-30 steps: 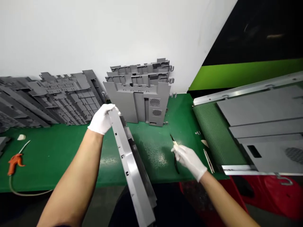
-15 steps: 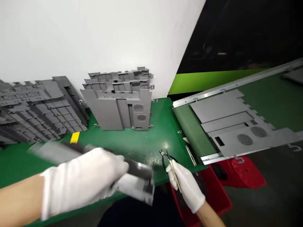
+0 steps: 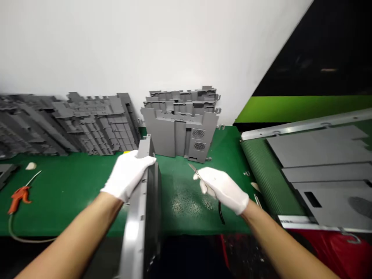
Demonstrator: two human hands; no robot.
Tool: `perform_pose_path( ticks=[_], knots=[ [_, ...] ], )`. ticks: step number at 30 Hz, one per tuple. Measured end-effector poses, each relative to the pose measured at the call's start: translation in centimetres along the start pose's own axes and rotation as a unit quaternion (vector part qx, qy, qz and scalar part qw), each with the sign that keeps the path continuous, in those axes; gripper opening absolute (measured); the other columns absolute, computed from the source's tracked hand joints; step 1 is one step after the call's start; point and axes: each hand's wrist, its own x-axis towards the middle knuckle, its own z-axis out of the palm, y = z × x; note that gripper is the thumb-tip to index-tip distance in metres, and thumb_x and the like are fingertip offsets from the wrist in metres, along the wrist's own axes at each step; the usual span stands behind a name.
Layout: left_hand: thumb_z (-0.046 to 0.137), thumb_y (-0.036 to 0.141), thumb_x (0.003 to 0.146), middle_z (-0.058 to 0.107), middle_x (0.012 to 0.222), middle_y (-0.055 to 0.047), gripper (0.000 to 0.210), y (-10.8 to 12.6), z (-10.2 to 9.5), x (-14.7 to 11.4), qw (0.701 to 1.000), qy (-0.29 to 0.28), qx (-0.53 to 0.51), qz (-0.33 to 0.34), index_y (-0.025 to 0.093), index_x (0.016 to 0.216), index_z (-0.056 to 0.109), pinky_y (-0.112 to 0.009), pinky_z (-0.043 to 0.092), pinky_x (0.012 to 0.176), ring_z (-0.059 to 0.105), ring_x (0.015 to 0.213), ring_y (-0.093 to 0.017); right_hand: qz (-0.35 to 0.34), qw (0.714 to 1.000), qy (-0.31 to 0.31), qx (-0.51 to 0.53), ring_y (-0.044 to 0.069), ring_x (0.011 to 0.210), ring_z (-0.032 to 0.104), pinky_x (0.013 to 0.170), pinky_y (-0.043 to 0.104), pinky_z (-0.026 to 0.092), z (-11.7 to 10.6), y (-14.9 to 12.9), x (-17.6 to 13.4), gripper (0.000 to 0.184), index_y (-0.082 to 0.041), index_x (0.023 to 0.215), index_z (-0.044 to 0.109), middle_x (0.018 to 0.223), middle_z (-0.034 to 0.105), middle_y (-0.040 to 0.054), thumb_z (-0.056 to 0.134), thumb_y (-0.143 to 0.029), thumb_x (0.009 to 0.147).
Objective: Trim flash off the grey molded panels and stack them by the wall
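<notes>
Green bench (image 3: 72, 190) runs under everything. Grey panels lie flat on the conveyor (image 3: 255, 162) at your right; a stack of grey moulded panels (image 3: 181, 126) leans on the wall behind. Your left hand (image 3: 128, 176), white-gloved, is closed around the top edge of a long grey panel (image 3: 142, 217), stood on edge and reaching from the bench front down toward you. Your right hand (image 3: 222, 188), gloved, is curled around a small thin tool (image 3: 194, 169) above the bench; black wire (image 3: 221, 213) hangs below it. Orange air gun (image 3: 18, 195) far left.
</notes>
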Motion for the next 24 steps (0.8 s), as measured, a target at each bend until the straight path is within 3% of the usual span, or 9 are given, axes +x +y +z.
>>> perform_pose_path(
  ticks=[4, 9, 12, 15, 16, 18, 21, 24],
  knots=[
    [0.067, 0.043, 0.074, 0.071, 0.084, -0.004, 0.026, -2.0, 1.2, -1.0, 0.998, 0.04, -0.044, 0.006, 0.018, 0.08, 0.065, -0.031, 0.047, 0.064, 0.063, 0.075, -0.022, -0.08, 0.988, -0.035, -0.127, 0.01, 0.048, 0.043, 0.051, 0.025, 0.036, 1.7, -3.3, 5.4, 0.038, -0.021, 0.096, 0.068, 0.059, 0.055, -0.0046, 0.046, -0.051, 0.101],
    [0.067, 0.044, 0.075, 0.068, 0.08, -0.005, 0.025, -4.4, -0.2, -1.4, 0.998, 0.06, 0.018, 0.028, 0.02, 0.081, 0.066, -0.034, 0.047, 0.064, 0.063, 0.076, -0.026, -0.115, 0.965, -0.063, -0.228, 0.012, 0.053, 0.05, 0.063, 0.028, 0.042, 4.7, -6.0, 8.2, 0.044, -0.021, 0.089, 0.066, 0.056, 0.054, -0.0053, 0.04, -0.053, 0.102],
    [0.075, 0.039, 0.07, 0.069, 0.094, -0.008, 0.03, -6.1, -1.2, 0.0, 0.988, 0.092, -0.122, 0.033, 0.019, 0.09, 0.064, -0.035, 0.052, 0.069, 0.066, 0.087, -0.028, -0.125, 0.949, -0.068, -0.282, 0.013, 0.055, 0.051, 0.065, 0.028, 0.04, 6.3, -6.7, 9.2, 0.046, -0.021, 0.084, 0.064, 0.056, 0.054, -0.0049, 0.036, -0.051, 0.104],
    [0.077, 0.034, 0.07, 0.069, 0.111, -0.007, 0.046, -7.6, -1.2, 2.3, 0.917, 0.157, -0.365, 0.02, 0.022, 0.11, 0.057, -0.035, 0.054, 0.082, 0.067, 0.099, -0.024, -0.129, 0.927, -0.056, -0.347, 0.013, 0.059, 0.051, 0.066, 0.028, 0.038, 7.4, -7.3, 10.5, 0.048, -0.021, 0.079, 0.063, 0.061, 0.055, -0.0035, 0.037, -0.052, 0.103],
    [0.075, 0.035, 0.073, 0.069, 0.113, -0.007, 0.047, -7.9, -1.1, 3.2, 0.891, 0.15, -0.428, 0.031, 0.022, 0.114, 0.056, -0.034, 0.053, 0.086, 0.067, 0.101, -0.023, -0.122, 0.92, -0.053, -0.369, 0.013, 0.06, 0.051, 0.065, 0.028, 0.037, 7.7, -7.5, 10.9, 0.049, -0.021, 0.078, 0.063, 0.063, 0.056, -0.003, 0.037, -0.054, 0.103],
    [0.066, 0.042, 0.082, 0.072, 0.098, -0.006, 0.035, -8.3, -0.7, 4.8, 0.867, 0.076, -0.488, 0.063, 0.02, 0.109, 0.062, -0.033, 0.053, 0.083, 0.068, 0.092, -0.021, -0.106, 0.902, -0.053, -0.415, 0.013, 0.06, 0.05, 0.062, 0.028, 0.035, 8.1, -8.0, 11.7, 0.051, -0.022, 0.078, 0.063, 0.064, 0.057, -0.0024, 0.036, -0.059, 0.101],
    [0.054, 0.053, 0.087, 0.062, 0.062, -0.004, 0.043, -8.1, -0.1, 6.7, 0.873, -0.033, -0.477, 0.094, 0.016, 0.068, 0.065, -0.028, 0.047, 0.062, 0.058, 0.06, -0.016, -0.097, 0.862, -0.063, -0.493, 0.014, 0.059, 0.05, 0.059, 0.027, 0.033, 8.5, -9.1, 12.6, 0.056, -0.022, 0.076, 0.06, 0.065, 0.058, -0.0019, 0.032, -0.065, 0.099],
    [0.057, 0.051, 0.085, 0.052, 0.052, -0.002, 0.047, -7.3, 0.4, 7.6, 0.882, -0.049, -0.457, 0.102, 0.018, 0.052, 0.056, -0.027, 0.04, 0.053, 0.046, 0.05, -0.012, -0.109, 0.812, -0.067, -0.569, 0.014, 0.058, 0.051, 0.058, 0.027, 0.033, 8.8, -10.5, 13.0, 0.061, -0.024, 0.076, 0.059, 0.066, 0.061, -0.0018, 0.027, -0.07, 0.098]
  ],
)
